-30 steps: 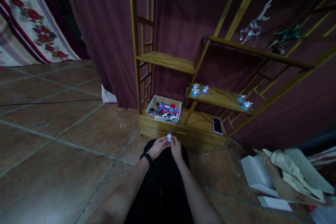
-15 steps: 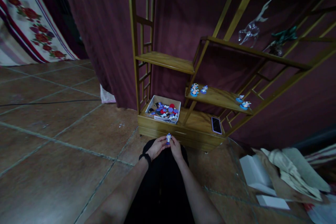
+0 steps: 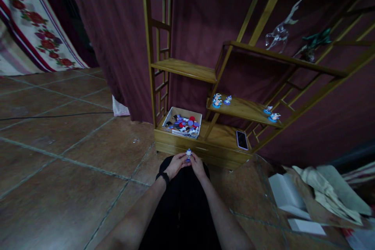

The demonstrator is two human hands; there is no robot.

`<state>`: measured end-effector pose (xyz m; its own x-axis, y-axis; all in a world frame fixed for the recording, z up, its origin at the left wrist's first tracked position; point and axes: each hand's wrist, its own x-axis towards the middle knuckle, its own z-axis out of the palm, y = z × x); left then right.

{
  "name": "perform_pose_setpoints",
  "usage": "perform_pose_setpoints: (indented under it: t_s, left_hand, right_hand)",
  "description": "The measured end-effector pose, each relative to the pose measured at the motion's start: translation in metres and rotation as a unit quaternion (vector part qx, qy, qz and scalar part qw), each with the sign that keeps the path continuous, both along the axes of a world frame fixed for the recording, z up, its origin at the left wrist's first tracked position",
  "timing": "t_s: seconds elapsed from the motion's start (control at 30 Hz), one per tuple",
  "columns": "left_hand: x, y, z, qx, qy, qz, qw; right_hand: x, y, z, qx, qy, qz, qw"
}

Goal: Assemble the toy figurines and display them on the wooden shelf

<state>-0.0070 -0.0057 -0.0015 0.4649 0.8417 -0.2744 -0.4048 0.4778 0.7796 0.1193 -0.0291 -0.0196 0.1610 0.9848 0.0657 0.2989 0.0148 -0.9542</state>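
Between both hands, above my knees, I hold a small white-and-purple toy figurine (image 3: 188,154) upright on its purple base. My left hand (image 3: 177,165) has its fingers closed on the figurine's base from the left. From the right, my right hand (image 3: 197,164) pinches the same figurine. Just beyond my hands, a shallow cardboard box (image 3: 170,129) on the low cabinet holds many loose figurine parts and round bases in purple, red, black and white. On the shelf to the right stand similar figurines, including a purple-based one (image 3: 227,100) and a blue-based one (image 3: 274,117).
A wooden display rack (image 3: 184,68) stands in front of me. A phone (image 3: 241,140) lies on its lower cabinet. Higher up are a clear deer ornament (image 3: 277,36) and a green ornament (image 3: 318,40). White boxes (image 3: 288,195) and cloth (image 3: 315,185) lie on the floor at right.
Both hands stay in almost the same place with the figurine between them. The view has shifted very slightly; the box and shelf figurines are unchanged.
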Motion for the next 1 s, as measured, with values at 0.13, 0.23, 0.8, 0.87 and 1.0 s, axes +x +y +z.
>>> perform_pose_setpoints:
  t_s: [0.13, 0.23, 0.8, 0.87, 1.0]
  left_hand:
    - [0.001, 0.003, -0.004, 0.005, 0.036, -0.011, 0.999]
    - [0.002, 0.005, -0.007, 0.012, 0.044, -0.023, 0.999]
    - [-0.002, 0.000, 0.001, 0.001, -0.010, -0.040, 0.999]
    - [-0.003, -0.001, 0.003, -0.003, -0.017, -0.044, 0.999]
    - [-0.003, -0.002, 0.006, -0.012, -0.013, -0.044, 0.999]
  right_hand:
    - [0.007, 0.001, 0.002, -0.002, -0.051, 0.034, 0.998]
    - [0.010, 0.001, 0.006, 0.002, -0.099, 0.054, 0.994]
    - [0.002, -0.008, 0.003, -0.018, -0.147, 0.045, 0.988]
    - [0.002, -0.009, 0.004, -0.020, -0.147, 0.046, 0.988]
    - [0.002, -0.010, 0.006, -0.029, -0.143, 0.043, 0.988]
